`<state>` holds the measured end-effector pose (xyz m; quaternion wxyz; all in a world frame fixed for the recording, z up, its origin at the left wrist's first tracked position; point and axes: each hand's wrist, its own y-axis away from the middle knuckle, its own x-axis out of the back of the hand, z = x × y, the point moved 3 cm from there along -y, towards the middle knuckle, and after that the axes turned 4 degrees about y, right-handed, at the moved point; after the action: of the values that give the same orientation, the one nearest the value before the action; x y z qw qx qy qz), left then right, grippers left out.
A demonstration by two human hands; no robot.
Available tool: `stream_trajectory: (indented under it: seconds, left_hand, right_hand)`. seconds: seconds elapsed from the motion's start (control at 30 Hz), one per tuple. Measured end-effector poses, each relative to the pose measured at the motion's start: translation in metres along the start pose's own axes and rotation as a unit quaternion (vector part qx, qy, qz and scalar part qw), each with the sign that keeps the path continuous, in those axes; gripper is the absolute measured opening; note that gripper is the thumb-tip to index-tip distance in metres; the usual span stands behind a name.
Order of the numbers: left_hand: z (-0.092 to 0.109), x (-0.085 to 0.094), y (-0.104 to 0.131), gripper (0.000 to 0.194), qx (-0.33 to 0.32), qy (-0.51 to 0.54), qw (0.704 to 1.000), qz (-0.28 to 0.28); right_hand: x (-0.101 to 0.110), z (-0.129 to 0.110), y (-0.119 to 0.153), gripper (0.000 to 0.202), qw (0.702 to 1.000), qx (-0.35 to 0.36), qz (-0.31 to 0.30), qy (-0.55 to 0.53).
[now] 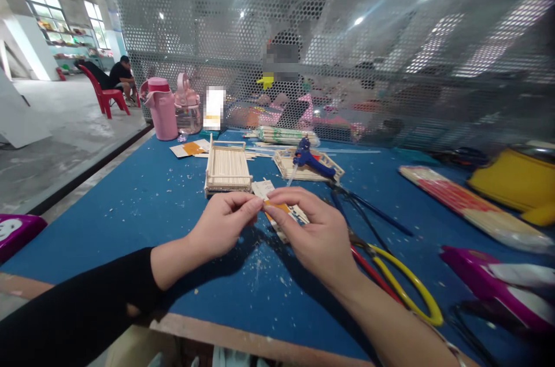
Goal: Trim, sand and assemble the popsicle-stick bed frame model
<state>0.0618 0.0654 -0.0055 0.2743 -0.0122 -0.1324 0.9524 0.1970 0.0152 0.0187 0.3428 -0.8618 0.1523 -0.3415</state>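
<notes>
My left hand and my right hand meet at the fingertips above the blue table. Thumb and fingers are pinched together on each; whatever sits between them is too small or hidden to name. Beneath my right hand lies a white and orange card with short stick pieces beside it. Just beyond my left hand stands a small bed-like frame built of thin wooden sticks, with raised posts and rails. A blue glue gun rests on a second stick-built piece farther right.
Pliers with red and yellow handles lie right of my right forearm. Bagged sticks and a purple object are farther right. A pink thermos and a clear bottle stand at the back left, before a perforated metal screen.
</notes>
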Motion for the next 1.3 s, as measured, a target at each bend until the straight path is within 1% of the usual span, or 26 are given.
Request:
stream_trajectory:
  seconds: [0.13, 0.2, 0.27, 0.33, 0.37, 0.43, 0.5, 0.57, 0.63, 0.7, 0.73, 0.8, 0.87, 0.93, 0.97, 1.03, 1.1, 1.2, 1.3]
  left_hand:
    - [0.004, 0.003, 0.001, 0.025, -0.062, -0.081, 0.995, -0.018]
    - [0.004, 0.005, 0.000, 0.024, -0.073, -0.101, 0.992, -0.033]
    - [0.000, 0.006, -0.002, 0.028, -0.046, -0.063, 0.996, -0.041]
    - [-0.005, 0.007, -0.004, 0.033, -0.006, 0.022, 0.999, -0.032]
    - [-0.007, 0.007, -0.005, 0.034, 0.007, 0.060, 0.998, -0.021]
    - [-0.010, 0.007, -0.006, 0.029, 0.009, 0.094, 0.996, 0.009]
    - [-0.011, 0.007, -0.006, 0.024, -0.018, 0.077, 0.996, 0.034]
    - [-0.010, 0.006, -0.005, 0.019, -0.052, 0.056, 0.996, 0.050]
    - [-0.008, 0.006, -0.005, 0.014, -0.072, 0.049, 0.994, 0.060]
    - [-0.007, 0.006, -0.005, 0.012, -0.066, 0.054, 0.994, 0.064]
    - [-0.007, 0.006, -0.006, 0.011, -0.057, 0.061, 0.994, 0.064]
    - [-0.007, 0.007, -0.007, 0.011, -0.029, 0.080, 0.995, 0.060]
    - [-0.007, 0.006, -0.008, 0.012, 0.008, 0.096, 0.994, 0.050]
    - [-0.009, 0.005, -0.008, 0.013, 0.035, 0.079, 0.995, 0.047]
    - [-0.009, 0.005, -0.007, 0.013, 0.035, 0.052, 0.997, 0.048]
    - [-0.008, 0.005, -0.006, 0.011, 0.005, -0.028, 0.998, 0.055]
    - [-0.006, 0.005, -0.003, 0.011, -0.044, -0.110, 0.991, 0.059]
    - [-0.003, 0.005, 0.000, 0.014, -0.109, -0.198, 0.972, 0.071]
    - [0.000, 0.005, 0.001, 0.013, -0.154, -0.235, 0.956, 0.084]
  right_hand:
    - [0.001, -0.001, -0.004, 0.013, 0.994, 0.077, -0.058, 0.048]
    - [0.002, -0.001, -0.006, 0.011, 0.992, 0.073, -0.077, 0.062]
    - [0.002, 0.002, -0.007, 0.011, 0.996, 0.026, -0.074, 0.041]
    - [0.001, 0.007, -0.007, 0.012, 0.996, -0.057, -0.059, -0.019]
    - [-0.001, 0.011, -0.006, 0.013, 0.991, -0.110, -0.052, -0.060]
    - [-0.007, 0.018, -0.003, 0.018, 0.963, -0.215, -0.050, -0.152]
    - [-0.017, 0.023, 0.002, 0.026, 0.926, -0.284, -0.069, -0.240]
    - [-0.026, 0.023, 0.005, 0.031, 0.891, -0.317, -0.091, -0.310]
    - [-0.032, 0.020, 0.007, 0.033, 0.862, -0.338, -0.106, -0.361]
    - [-0.034, 0.019, 0.008, 0.034, 0.842, -0.357, -0.114, -0.387]
    - [-0.034, 0.018, 0.008, 0.035, 0.840, -0.361, -0.118, -0.387]
    - [-0.030, 0.020, 0.005, 0.036, 0.853, -0.354, -0.116, -0.366]
    - [-0.023, 0.024, 0.000, 0.036, 0.878, -0.333, -0.100, -0.329]
    - [-0.016, 0.026, -0.004, 0.032, 0.906, -0.302, -0.076, -0.286]
    - [-0.013, 0.026, -0.006, 0.030, 0.920, -0.282, -0.074, -0.260]
    - [-0.011, 0.023, -0.007, 0.027, 0.945, -0.241, -0.089, -0.203]
    - [-0.012, 0.019, -0.006, 0.022, 0.959, -0.213, -0.111, -0.150]
    - [-0.014, 0.016, -0.004, 0.020, 0.966, -0.209, -0.106, -0.113]
    - [-0.015, 0.015, -0.003, 0.022, 0.965, -0.218, -0.097, -0.111]
